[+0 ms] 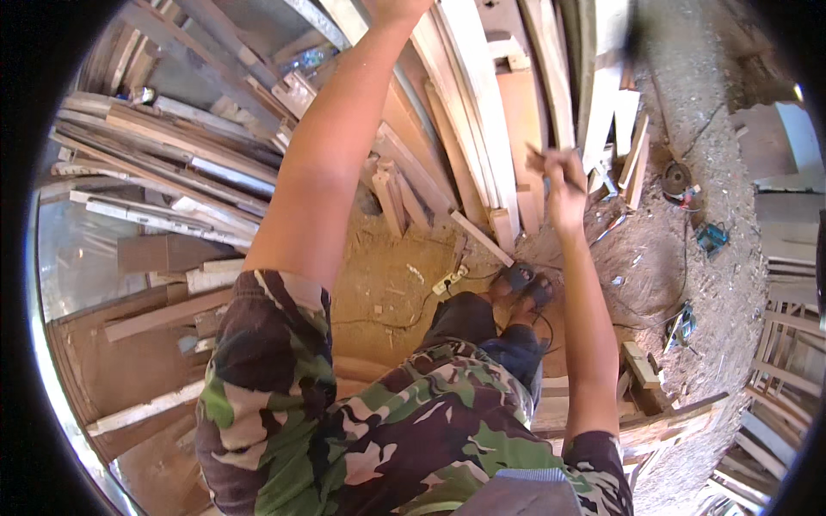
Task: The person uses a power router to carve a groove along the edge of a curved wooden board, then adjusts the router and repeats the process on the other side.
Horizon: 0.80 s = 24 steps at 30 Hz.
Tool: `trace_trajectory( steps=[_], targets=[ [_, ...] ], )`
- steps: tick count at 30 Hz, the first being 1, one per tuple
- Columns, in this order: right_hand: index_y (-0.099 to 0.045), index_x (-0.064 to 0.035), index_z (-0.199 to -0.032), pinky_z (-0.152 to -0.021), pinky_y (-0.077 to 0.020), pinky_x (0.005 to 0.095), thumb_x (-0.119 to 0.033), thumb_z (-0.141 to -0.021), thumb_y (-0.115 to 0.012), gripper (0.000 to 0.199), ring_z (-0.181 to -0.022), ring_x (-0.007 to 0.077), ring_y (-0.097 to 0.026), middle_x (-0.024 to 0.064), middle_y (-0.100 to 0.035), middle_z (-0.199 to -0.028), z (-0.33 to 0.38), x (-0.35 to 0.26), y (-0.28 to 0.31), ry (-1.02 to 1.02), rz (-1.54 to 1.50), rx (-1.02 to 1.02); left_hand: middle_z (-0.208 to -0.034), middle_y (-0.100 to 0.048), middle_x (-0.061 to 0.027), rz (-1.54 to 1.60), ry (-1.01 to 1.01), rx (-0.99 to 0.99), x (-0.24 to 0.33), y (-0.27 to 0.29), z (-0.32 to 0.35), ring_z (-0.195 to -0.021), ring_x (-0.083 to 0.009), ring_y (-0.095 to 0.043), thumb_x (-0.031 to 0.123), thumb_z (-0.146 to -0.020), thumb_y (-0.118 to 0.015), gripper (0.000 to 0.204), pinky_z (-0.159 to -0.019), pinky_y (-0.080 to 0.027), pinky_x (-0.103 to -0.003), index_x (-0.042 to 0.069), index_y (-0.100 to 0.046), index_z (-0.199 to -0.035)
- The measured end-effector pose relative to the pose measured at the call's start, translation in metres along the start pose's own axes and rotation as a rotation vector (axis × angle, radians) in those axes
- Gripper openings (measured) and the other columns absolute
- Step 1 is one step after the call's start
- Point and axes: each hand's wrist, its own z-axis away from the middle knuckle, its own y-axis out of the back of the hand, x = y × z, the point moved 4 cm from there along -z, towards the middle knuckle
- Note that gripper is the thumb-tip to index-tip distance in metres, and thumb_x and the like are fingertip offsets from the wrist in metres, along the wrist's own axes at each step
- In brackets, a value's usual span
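Observation:
My left arm reaches up to the top edge, where my left hand is cut off beside the tops of leaning boards; its fingers are out of sight. My right hand is raised in front of the leaning timber, its fingers closed. A small thin brownish piece seems to poke out past the fingers, too blurred to name. Behind the hand stands a wide light-brown board. Left of that lean long pale planks, their lower ends on the dirt floor.
Stacked timber fills the left side. A power strip with cords lies by my sandalled feet. On the right lie an angle grinder, a teal power tool and another teal tool. Slatted wooden pieces stand beyond.

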Motion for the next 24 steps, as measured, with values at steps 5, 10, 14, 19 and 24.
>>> trace_trajectory(
  steps=[5,10,14,19,24],
  targets=[
    [-0.060,0.0022,-0.106,-0.094,-0.0608,0.0395,-0.010,-0.109,-0.057,0.013,-0.097,0.0263,-0.077,0.0197,-0.077,-0.104,-0.105,0.061,-0.075,0.145,-0.231,-0.062,-0.140,-0.064,-0.0211,-0.102,-0.149,0.058,-0.035,-0.023,0.005,-0.127,-0.0426,-0.058,0.032,-0.091,-0.076,0.043,-0.108,-0.047,-0.052,0.009,-0.069,-0.127],
    [-0.061,0.0019,-0.105,-0.089,-0.0555,0.0308,-0.008,-0.106,-0.060,0.010,-0.098,0.0159,-0.072,0.0119,-0.076,-0.101,-0.136,0.111,-0.107,0.091,-0.275,-0.056,-0.126,-0.068,-0.0228,0.038,-0.153,0.018,-0.027,-0.023,0.000,-0.117,-0.0430,-0.063,0.031,-0.091,-0.077,0.040,-0.099,-0.051,-0.051,0.010,-0.069,-0.124],
    [-0.062,0.0000,-0.103,-0.083,-0.0533,0.0266,-0.006,-0.105,-0.060,0.007,-0.086,0.0106,-0.066,0.0056,-0.073,-0.093,-0.118,0.129,-0.097,0.027,-0.217,-0.105,-0.119,-0.069,-0.0218,0.084,-0.065,-0.083,-0.028,-0.017,0.002,-0.107,-0.0426,-0.065,0.029,-0.091,-0.076,0.038,-0.094,-0.052,-0.051,0.010,-0.068,-0.123],
    [-0.061,0.0023,-0.103,-0.083,-0.0556,0.0301,-0.003,-0.102,-0.058,0.006,-0.088,0.0154,-0.072,0.0128,-0.075,-0.100,-0.077,0.157,-0.074,-0.183,0.077,-0.349,-0.115,-0.069,-0.0217,0.065,-0.105,-0.173,-0.024,-0.015,-0.006,-0.107,-0.0403,-0.065,0.027,-0.092,-0.076,0.039,-0.094,-0.052,-0.049,0.009,-0.067,-0.125],
    [-0.059,0.0063,-0.107,-0.084,-0.0597,0.0366,-0.002,-0.103,-0.055,0.010,-0.087,0.0222,-0.074,0.0201,-0.074,-0.097,-0.065,0.146,-0.035,-0.157,-0.108,0.117,-0.125,-0.067,-0.0191,0.139,-0.141,-0.115,-0.006,0.045,0.016,-0.123,-0.0357,-0.059,0.022,-0.096,-0.074,0.037,-0.109,-0.044,-0.044,0.002,-0.067,-0.125]
  ],
)
